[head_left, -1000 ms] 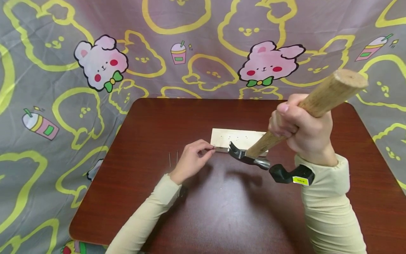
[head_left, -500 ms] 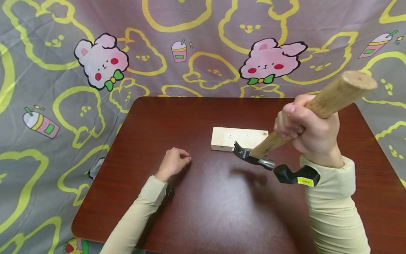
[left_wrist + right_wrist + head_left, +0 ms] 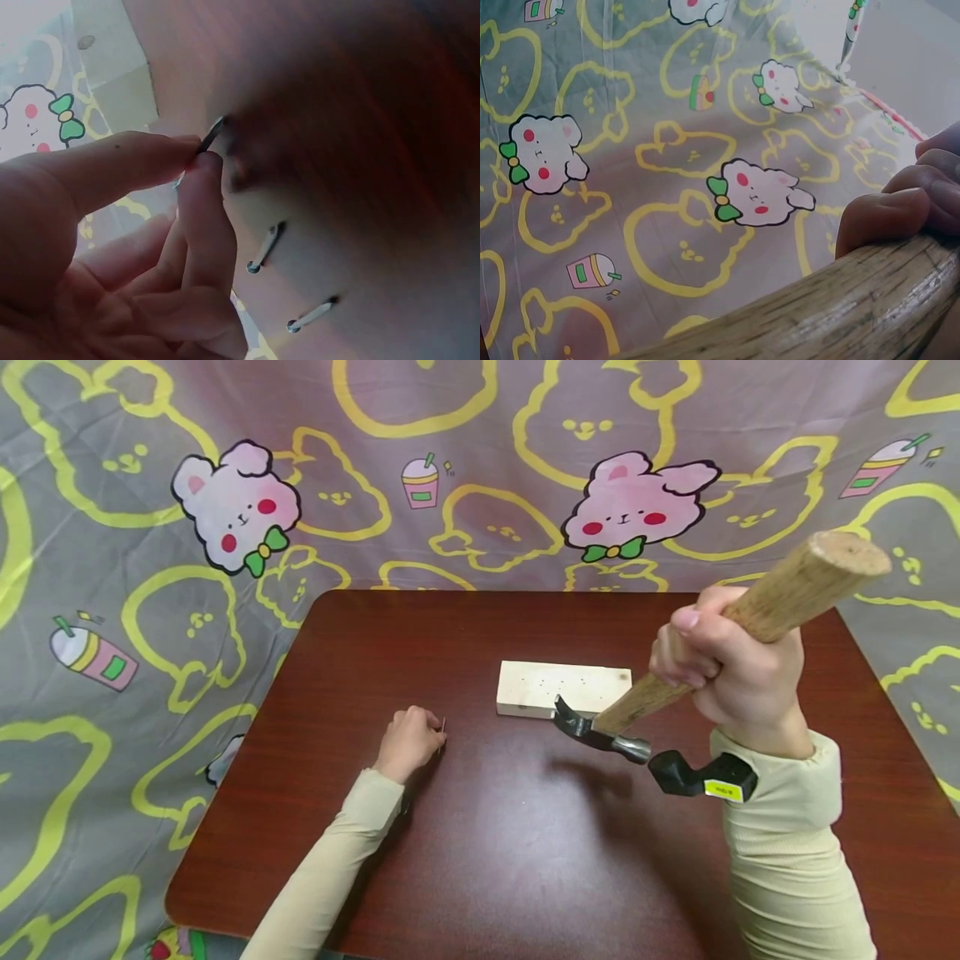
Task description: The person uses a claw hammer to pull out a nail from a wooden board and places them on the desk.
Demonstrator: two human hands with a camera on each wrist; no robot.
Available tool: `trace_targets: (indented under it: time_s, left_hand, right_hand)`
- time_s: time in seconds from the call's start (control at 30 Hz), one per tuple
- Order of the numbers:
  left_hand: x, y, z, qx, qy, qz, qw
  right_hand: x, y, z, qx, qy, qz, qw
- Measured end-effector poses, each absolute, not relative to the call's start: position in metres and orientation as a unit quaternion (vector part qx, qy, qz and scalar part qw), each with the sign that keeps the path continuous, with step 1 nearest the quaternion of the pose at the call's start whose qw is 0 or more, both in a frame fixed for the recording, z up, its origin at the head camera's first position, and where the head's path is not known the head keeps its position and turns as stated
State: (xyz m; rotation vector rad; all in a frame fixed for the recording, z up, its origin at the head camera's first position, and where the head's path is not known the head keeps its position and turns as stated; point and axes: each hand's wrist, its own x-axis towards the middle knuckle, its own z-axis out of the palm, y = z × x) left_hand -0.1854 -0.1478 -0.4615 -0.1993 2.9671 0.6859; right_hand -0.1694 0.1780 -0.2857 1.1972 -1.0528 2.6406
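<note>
My left hand [image 3: 408,743] is over the left half of the table, pinching a thin nail [image 3: 443,725] between thumb and forefinger. In the left wrist view the nail [image 3: 213,135] pokes out past the fingertips, and two loose nails [image 3: 267,247] lie close by on the tabletop; the head view hides these two behind the hand. My right hand [image 3: 738,668] grips a claw hammer [image 3: 592,732] by its wooden handle, end raised, head hanging low in front of a pale wooden block [image 3: 551,685]. Small dark marks dot the block's top.
The dark red-brown table [image 3: 420,643] has rounded corners. Patterned fabric [image 3: 480,460] with cartoon rabbits hangs around its back and sides. The hammer head covers part of the block's front edge.
My left hand has moved left from the block's left end to the spot where two nails were visible. The right hand with the hammer has shifted slightly right; the block stays put.
</note>
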Motion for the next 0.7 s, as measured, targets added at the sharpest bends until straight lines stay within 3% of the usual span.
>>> trace_targets:
  time_s: [0.7]
  left_hand:
    - [-0.1908,-0.1494,-0.4647,-0.069,0.973,0.218,0.032]
  right_hand:
    - [-0.1717,0.1802,-0.2861,0.393,-0.347,0.851,0.024]
